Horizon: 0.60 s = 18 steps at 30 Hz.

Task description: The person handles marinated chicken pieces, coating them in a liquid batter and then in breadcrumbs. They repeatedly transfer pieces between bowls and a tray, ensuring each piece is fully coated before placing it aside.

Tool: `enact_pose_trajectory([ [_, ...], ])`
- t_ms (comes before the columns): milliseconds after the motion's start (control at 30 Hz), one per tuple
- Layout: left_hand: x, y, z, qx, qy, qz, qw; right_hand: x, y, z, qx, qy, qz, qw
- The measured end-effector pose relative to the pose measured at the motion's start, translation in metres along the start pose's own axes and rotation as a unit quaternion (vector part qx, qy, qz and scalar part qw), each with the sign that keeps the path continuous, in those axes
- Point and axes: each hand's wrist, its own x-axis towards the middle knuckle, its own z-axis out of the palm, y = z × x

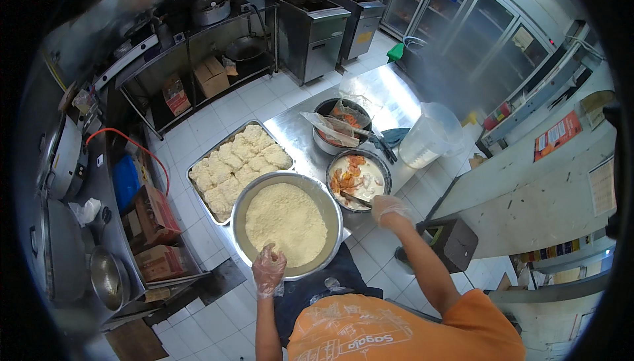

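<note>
My right hand (389, 210), in a clear plastic glove, is closed on the end of a pair of metal tongs (356, 199). Their tips reach into a dark round bowl (328, 175) of pale batter with orange-brown pieces of meat (343, 179). Also gloved, my left hand (269, 270) hangs over the near rim of a wide metal bowl (335, 225). Its fingers are bent but apart, close to the pale breadcrumbs (287, 219) inside, and I see nothing held. To the left, a metal tray (221, 221) holds rows of crumb-coated pieces (241, 156).
On the steel table (297, 120), a pot (323, 142) holds orange meat and plastic film beside dark-handled utensils (385, 148). A translucent pitcher (432, 133) stands at the right. Fryers (310, 37) are beyond, a dark bin (452, 245) is at the right, and boxes (158, 216) sit under the left counter.
</note>
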Motion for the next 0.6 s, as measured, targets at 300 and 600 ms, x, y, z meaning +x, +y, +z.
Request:
enact_pose_trajectory([
  [300, 0.000, -0.001, -0.001, 0.006, -0.014, -0.026, 1.000, 0.012, 0.035, -0.033, 0.019, 0.043, -0.003, 0.999],
  [600, 0.000, -0.004, 0.000, -0.002, -0.010, -0.016, 1.000, 0.056, 0.033, -0.006, 0.045, 0.040, 0.025, 0.998],
])
